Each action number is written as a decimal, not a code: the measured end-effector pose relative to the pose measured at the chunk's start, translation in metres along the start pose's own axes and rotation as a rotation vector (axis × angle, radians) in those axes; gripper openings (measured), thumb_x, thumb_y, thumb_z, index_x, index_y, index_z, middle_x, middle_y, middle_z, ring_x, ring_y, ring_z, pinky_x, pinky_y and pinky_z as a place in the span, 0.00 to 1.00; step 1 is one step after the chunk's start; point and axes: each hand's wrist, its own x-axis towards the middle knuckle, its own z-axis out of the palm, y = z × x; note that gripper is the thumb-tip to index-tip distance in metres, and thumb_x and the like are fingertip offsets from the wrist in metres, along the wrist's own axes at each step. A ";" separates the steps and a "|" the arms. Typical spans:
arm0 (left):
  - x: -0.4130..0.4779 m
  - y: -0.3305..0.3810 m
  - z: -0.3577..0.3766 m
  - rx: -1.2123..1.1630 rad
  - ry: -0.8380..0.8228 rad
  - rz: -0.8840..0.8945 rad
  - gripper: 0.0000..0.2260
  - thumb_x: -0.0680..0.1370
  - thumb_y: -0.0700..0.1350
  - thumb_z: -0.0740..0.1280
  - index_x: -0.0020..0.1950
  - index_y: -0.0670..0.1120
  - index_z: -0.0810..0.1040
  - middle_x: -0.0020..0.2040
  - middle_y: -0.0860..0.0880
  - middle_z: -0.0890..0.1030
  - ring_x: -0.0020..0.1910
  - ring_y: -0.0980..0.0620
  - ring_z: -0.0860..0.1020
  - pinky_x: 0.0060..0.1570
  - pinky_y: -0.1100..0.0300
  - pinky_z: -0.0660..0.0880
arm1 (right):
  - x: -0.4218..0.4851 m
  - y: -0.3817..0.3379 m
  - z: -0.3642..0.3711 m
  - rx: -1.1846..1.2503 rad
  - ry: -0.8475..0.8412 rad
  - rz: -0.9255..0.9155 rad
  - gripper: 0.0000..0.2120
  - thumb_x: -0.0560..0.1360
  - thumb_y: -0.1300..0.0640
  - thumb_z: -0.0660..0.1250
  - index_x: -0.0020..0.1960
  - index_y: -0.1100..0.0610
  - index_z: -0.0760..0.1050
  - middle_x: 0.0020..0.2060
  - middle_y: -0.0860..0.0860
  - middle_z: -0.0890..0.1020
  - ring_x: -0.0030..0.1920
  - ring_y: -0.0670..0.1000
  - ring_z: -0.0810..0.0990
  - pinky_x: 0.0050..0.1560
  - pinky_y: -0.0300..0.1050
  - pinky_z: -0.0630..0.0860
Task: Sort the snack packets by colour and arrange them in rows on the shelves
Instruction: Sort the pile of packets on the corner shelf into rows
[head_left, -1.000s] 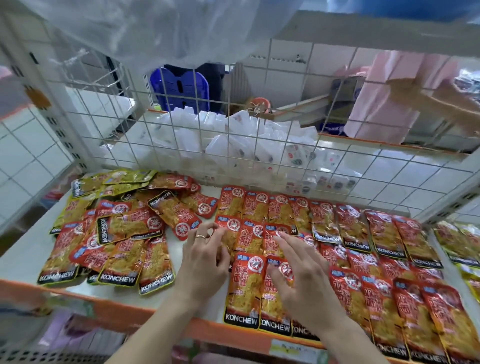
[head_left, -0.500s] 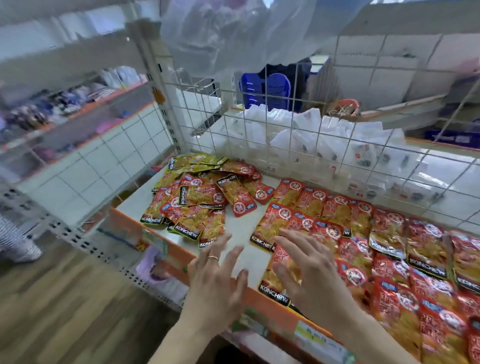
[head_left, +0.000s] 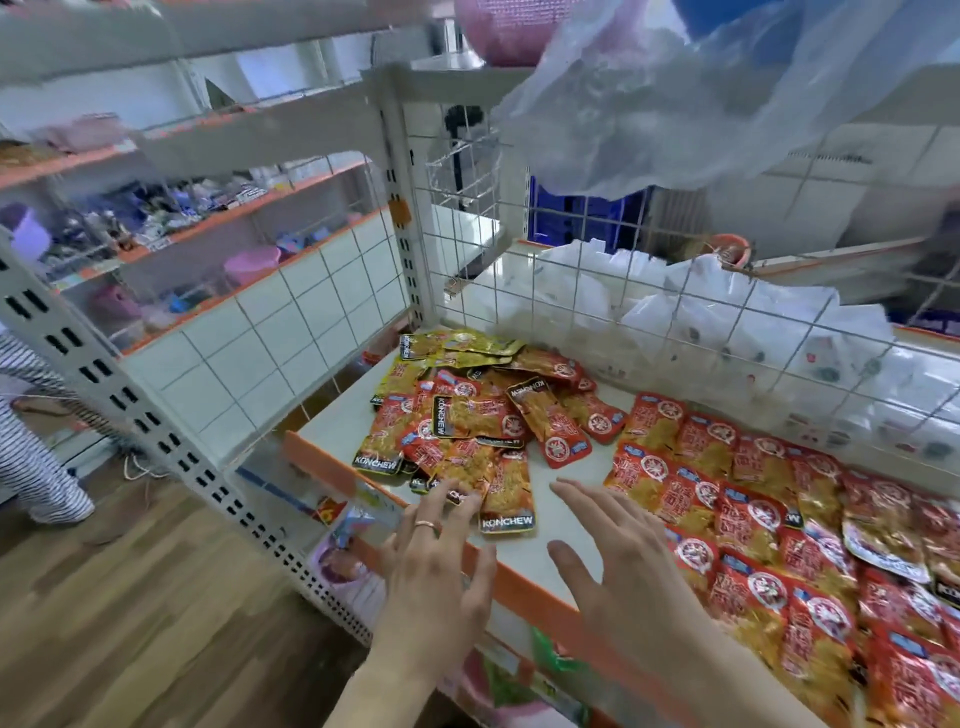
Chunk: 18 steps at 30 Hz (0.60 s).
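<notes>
A loose heap of red and yellow snack packets (head_left: 467, 415) lies at the left end of the white shelf (head_left: 561, 514). Red packets in neat rows (head_left: 753, 519) fill the shelf's right part. My left hand (head_left: 431, 566), with a ring, has its fingers spread; the fingertips reach the near edge of the heap at a red packet (head_left: 506, 493). My right hand (head_left: 613, 561) hovers with fingers spread over the bare strip between the heap and the rows. Neither hand holds a packet.
A wire grid (head_left: 675, 332) backs the shelf, with white packets (head_left: 727, 322) behind it. An orange strip (head_left: 524, 587) edges the shelf front. A clear plastic bag (head_left: 701, 93) hangs overhead. More shelving (head_left: 182, 249) stands to the left, beside a person in stripes (head_left: 26, 426).
The view has swung left and pulled back. Both hands have left the red rows and moved left; the left hand now reaches the loose heap.
</notes>
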 end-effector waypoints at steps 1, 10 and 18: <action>0.008 -0.007 -0.004 -0.019 -0.004 -0.005 0.22 0.80 0.58 0.56 0.74 0.58 0.67 0.77 0.58 0.58 0.75 0.59 0.53 0.73 0.50 0.57 | 0.006 -0.004 0.005 -0.006 -0.005 0.019 0.26 0.77 0.44 0.61 0.74 0.46 0.67 0.69 0.37 0.71 0.71 0.41 0.64 0.70 0.46 0.60; 0.076 -0.084 -0.031 -0.157 0.018 -0.122 0.20 0.82 0.53 0.61 0.74 0.57 0.66 0.77 0.57 0.59 0.75 0.57 0.53 0.75 0.47 0.51 | 0.068 -0.042 0.055 -0.036 -0.075 0.203 0.23 0.80 0.46 0.63 0.74 0.46 0.66 0.71 0.40 0.69 0.72 0.44 0.64 0.73 0.48 0.61; 0.130 -0.122 -0.038 0.019 -0.003 -0.166 0.20 0.82 0.57 0.57 0.72 0.52 0.68 0.70 0.53 0.70 0.68 0.52 0.68 0.65 0.49 0.63 | 0.114 -0.063 0.085 -0.122 -0.127 0.304 0.29 0.81 0.43 0.59 0.79 0.44 0.54 0.79 0.43 0.56 0.78 0.48 0.52 0.77 0.48 0.52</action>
